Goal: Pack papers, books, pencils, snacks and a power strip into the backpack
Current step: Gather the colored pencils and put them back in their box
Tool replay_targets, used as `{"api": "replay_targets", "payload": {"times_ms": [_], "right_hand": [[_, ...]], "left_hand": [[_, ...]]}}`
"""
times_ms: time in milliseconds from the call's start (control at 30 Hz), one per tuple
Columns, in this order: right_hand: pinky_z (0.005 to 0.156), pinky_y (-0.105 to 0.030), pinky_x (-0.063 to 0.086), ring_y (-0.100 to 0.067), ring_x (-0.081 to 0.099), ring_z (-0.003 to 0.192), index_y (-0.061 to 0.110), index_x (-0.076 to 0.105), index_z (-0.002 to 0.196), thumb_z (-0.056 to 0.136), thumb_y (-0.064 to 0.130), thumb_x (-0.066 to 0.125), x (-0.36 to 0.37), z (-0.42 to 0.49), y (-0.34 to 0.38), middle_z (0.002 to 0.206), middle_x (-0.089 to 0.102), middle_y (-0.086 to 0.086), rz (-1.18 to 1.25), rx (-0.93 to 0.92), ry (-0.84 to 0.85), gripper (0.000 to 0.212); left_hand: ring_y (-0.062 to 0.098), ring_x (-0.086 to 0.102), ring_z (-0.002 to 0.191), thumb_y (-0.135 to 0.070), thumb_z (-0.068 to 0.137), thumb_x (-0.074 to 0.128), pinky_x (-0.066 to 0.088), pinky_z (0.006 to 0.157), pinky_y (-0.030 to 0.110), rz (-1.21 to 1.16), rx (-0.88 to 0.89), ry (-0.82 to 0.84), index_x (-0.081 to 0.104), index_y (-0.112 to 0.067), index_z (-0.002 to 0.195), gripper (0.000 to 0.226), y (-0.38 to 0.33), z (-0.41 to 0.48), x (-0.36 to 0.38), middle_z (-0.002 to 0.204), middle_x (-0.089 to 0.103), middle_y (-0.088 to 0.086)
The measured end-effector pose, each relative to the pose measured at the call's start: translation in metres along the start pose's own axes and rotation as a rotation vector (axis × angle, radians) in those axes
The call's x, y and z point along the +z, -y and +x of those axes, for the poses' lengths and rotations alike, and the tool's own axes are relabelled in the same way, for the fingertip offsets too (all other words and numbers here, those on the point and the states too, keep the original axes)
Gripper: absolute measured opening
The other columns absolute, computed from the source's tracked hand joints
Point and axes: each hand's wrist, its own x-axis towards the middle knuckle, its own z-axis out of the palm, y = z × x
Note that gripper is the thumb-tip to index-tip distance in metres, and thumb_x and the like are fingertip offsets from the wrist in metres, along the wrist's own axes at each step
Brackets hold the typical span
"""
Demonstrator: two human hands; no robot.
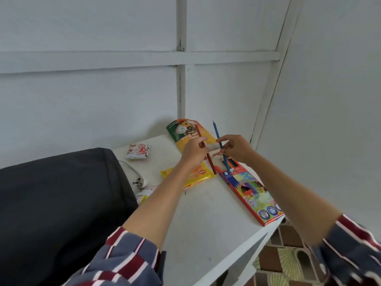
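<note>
Pencils fill both hands at frame centre: left hand (194, 150) pinches a red pencil (208, 156), right hand (237, 150) grips a blue pencil (219, 139), its lower end inside the pencil box (250, 189) on the white tabletop (206, 213); backpack (57, 203) lies lower left.

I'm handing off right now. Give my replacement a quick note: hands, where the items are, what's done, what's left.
Left hand holds the red pencil. Right hand holds the blue pencil, its lower end in the open pencil box.
On the white table: yellow snack pack, white snack packet, booklet, white plug.
Dark backpack at left.
None of these is packed yet; box both pencils first.
</note>
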Motion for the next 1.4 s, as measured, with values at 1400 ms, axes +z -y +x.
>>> {"api": "replay_targets", "payload": {"times_ms": [1400], "right_hand": [[0.112, -0.034, 0.029, -0.015, 0.020, 0.141, 0.020, 0.027, 0.147, 0.074, 0.045, 0.073, 0.004, 0.081, -0.122, 0.154, 0.022, 0.004, -0.195, -0.597, 0.746, 0.090]], "left_hand": [[0.026, 0.050, 0.115, 0.002, 0.093, 0.042, 0.041, 0.086, 0.022, 0.437, -0.250, -0.329, 0.051, -0.013, 0.134, 0.044, 0.005, 0.063, 0.083, 0.130, 0.049, 0.014]]}}
